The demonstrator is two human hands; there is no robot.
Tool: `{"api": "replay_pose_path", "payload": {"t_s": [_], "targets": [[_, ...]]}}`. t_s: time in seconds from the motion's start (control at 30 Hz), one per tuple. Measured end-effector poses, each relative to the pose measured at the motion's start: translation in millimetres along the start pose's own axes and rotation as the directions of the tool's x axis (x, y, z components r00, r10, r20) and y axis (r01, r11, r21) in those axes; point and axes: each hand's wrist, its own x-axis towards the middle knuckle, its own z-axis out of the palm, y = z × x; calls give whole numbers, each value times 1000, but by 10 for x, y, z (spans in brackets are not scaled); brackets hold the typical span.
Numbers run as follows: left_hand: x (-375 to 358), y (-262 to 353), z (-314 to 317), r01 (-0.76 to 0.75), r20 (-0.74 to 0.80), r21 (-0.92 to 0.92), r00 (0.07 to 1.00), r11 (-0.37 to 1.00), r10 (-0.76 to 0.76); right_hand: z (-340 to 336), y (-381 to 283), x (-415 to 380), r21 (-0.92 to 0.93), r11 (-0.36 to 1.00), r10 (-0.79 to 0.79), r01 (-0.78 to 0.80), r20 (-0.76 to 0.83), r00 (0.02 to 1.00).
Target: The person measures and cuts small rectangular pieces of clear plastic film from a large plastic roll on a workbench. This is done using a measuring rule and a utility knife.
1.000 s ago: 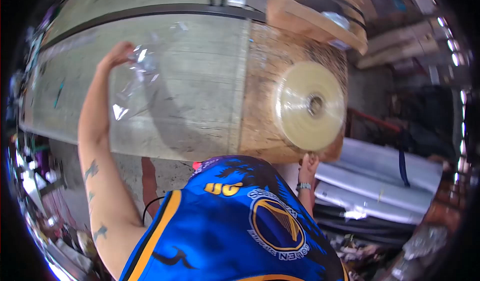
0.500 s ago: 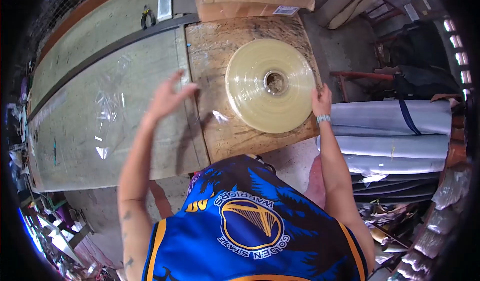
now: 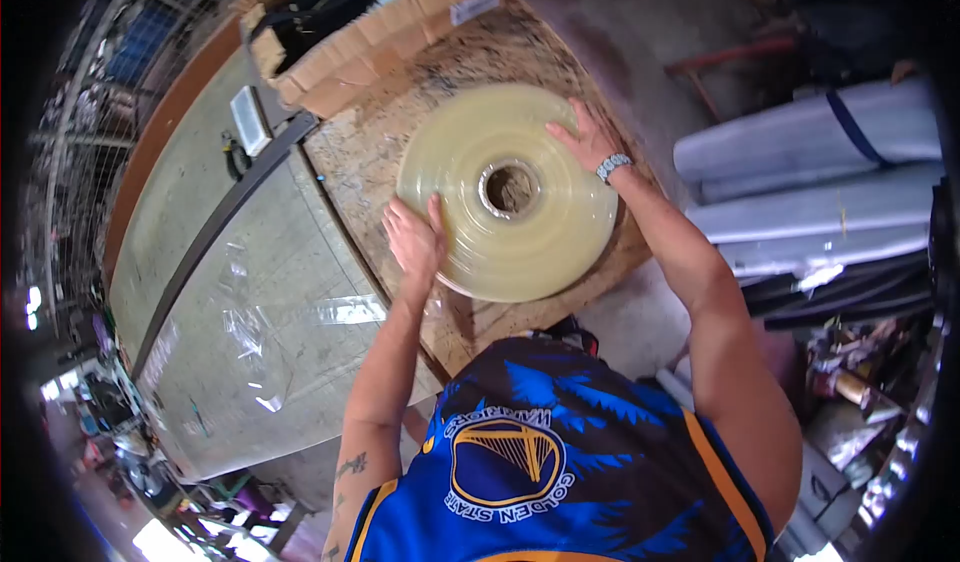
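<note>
Bracing opposite edges of the clear plastic film roll (image 3: pixel 565 212) lying flat on the wooden tabletop (image 3: pixel 350 147), the left hand (image 3: pixel 415 240) and right hand (image 3: pixel 588 145) spread thumbs apart from fingers, seemingly to steady its weight evenly.

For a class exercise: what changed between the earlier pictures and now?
The left hand let go of the clear film and moved right, onto the left edge of the roll. The right hand moved farther around its right side. The roll still lies on the wooden board.
</note>
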Motion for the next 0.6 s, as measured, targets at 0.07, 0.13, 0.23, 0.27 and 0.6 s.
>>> {"api": "replay_pose_path", "payload": {"t_s": [0.07,0.13,0.23,0.27,0.6], "targets": [[309,-15,-49,-102,78,-10,992,995,102,79,122,-206,0,1000,26,-26,-111,993],[655,-11,-70,-240,158,-41,957,970,243,54,105,-535,76,990,133,-122,-147,980],[1165,104,-49,-433,267,-100,855,896,444,146,35,-1066,177,956,268,-236,-191,944],[1329,171,-21,-487,304,-110,814,867,496,193,-11,-1251,209,941,309,-268,-201,930],[2045,1142,295,-837,497,-48,454,546,740,807,-580,-2406,553,746,519,-372,-133,844]]}}
